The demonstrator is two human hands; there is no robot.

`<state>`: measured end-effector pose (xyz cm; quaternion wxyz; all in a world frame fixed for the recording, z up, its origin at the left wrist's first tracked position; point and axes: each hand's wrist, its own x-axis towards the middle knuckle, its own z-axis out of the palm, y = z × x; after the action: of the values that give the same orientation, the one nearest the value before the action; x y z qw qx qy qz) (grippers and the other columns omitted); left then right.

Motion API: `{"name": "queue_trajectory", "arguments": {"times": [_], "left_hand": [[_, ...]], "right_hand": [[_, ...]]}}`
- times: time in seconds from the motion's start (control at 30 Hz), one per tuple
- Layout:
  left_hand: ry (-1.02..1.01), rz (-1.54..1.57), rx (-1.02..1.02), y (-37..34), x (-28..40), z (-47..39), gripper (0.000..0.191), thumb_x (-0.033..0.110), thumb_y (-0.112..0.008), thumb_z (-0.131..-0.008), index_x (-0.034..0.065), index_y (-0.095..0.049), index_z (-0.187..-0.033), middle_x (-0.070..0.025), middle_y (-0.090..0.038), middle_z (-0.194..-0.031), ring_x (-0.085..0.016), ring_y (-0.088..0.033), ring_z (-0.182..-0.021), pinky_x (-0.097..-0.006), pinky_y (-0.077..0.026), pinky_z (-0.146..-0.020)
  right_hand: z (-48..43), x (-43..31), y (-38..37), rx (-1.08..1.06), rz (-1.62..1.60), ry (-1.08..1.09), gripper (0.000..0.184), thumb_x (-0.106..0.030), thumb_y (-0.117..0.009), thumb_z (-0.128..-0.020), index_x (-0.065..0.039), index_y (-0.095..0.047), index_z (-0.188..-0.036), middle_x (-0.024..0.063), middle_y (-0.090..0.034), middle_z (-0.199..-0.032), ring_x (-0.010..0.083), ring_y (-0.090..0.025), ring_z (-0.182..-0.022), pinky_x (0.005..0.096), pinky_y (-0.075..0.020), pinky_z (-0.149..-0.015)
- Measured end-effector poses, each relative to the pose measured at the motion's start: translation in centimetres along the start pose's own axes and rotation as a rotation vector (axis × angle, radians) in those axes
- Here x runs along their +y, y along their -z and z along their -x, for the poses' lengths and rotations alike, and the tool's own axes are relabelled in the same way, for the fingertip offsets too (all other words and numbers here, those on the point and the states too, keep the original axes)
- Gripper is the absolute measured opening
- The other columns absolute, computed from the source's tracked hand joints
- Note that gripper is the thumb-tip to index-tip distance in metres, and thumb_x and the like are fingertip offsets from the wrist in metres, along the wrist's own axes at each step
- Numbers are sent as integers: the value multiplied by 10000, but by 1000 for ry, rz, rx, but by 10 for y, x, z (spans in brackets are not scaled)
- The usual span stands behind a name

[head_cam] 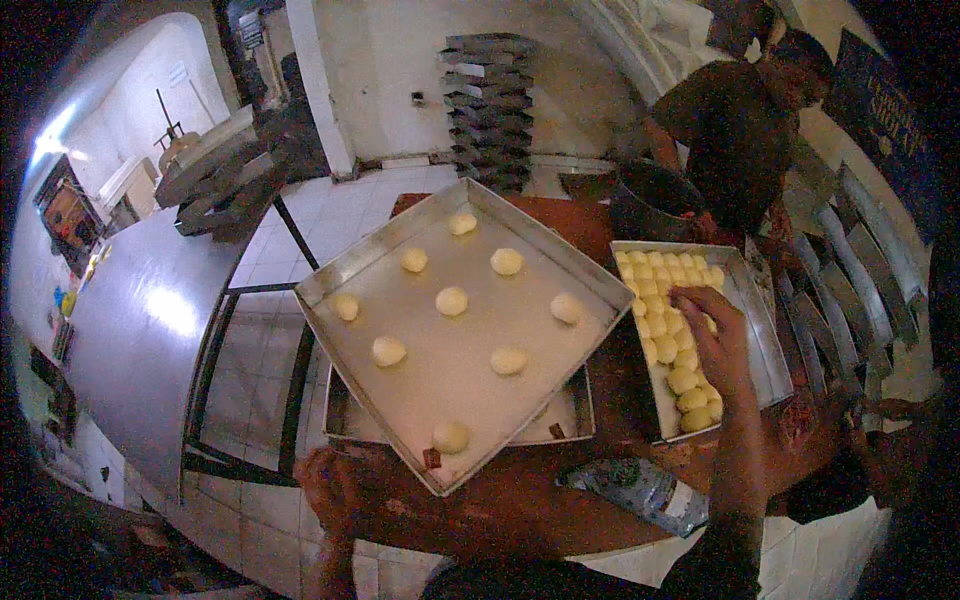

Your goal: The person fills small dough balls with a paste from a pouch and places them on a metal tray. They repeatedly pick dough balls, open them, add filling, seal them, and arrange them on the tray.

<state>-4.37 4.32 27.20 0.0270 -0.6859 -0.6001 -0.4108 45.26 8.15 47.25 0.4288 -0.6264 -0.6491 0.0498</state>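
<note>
Over a metal tray (pixel 761 360) at the right, my right hand (pixel 716 322) reaches down with bent fingers among closely packed pale dough balls (pixel 656 324). Its fingertips touch the balls; whether one is gripped is hidden. A square metal tray (pixel 480 394) lies turned cornerwise before me, with several dough balls (pixel 451 301) spaced apart in it. By its near corner ball is a small brown piece (pixel 431 458). Beneath it sits another metal tray (pixel 349 420). At the table's left front edge is my left hand (pixel 326 484), dim and blurred, its fingers seemingly curled.
A clear plastic bag (pixel 652 491) lies on the reddish table (pixel 480 517) near its front edge. Beyond the right tray, another person (pixel 727 142) stands beside a dark tub (pixel 656 191). Metal pans (pixel 489 112) are stacked by the wall. A metal-topped table (pixel 142 330) stands left.
</note>
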Motion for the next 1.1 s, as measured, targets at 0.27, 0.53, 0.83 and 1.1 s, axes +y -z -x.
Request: {"name": "queue_trajectory", "arguments": {"times": [0.27, 0.53, 0.83, 1.1], "left_hand": [[-418, 294, -179, -10, 110, -195, 246, 31, -591, -811, 22, -610, -1057, -140, -591, -1085, -318, -548, -1054, -400, -429, -925], [-907, 593, -475, -91, 185, -233, 264, 47, -609, -793, 42, -619, -1056, -130, -593, -1109, -313, -540, -1073, -413, -426, -945], [-1237, 679, -1266, -95, 327, -177, 306, 184, -590, -873, 73, -592, -1158, -161, -581, -1165, -330, -505, -1165, -468, -371, -1002], [-2323, 1058, -1030, -31, 437, -21, 271, 196, -614, -905, 31, -619, -1120, -143, -627, -1125, -290, -587, -1043, -410, -465, -898]], "right_hand": [[165, 11, 52, 249, 214, -321, 173, -85, -548, -910, 12, -657, -1003, 113, -663, -958, 202, -615, -921, 323, -471, -854], [327, -91, 24, 432, 373, -828, 141, -50, -609, -860, -12, -671, -982, 148, -661, -1023, 267, -620, -977, 359, -473, -879], [476, -182, -7, 701, 889, -1049, 218, -178, -685, -824, -90, -667, -1022, 124, -602, -1138, 326, -532, -1082, 411, -450, -924], [601, -396, -16, 1053, 1858, -1546, 293, -179, -681, -798, -96, -649, -1078, 134, -551, -1197, 331, -495, -1094, 441, -376, -979]]}}
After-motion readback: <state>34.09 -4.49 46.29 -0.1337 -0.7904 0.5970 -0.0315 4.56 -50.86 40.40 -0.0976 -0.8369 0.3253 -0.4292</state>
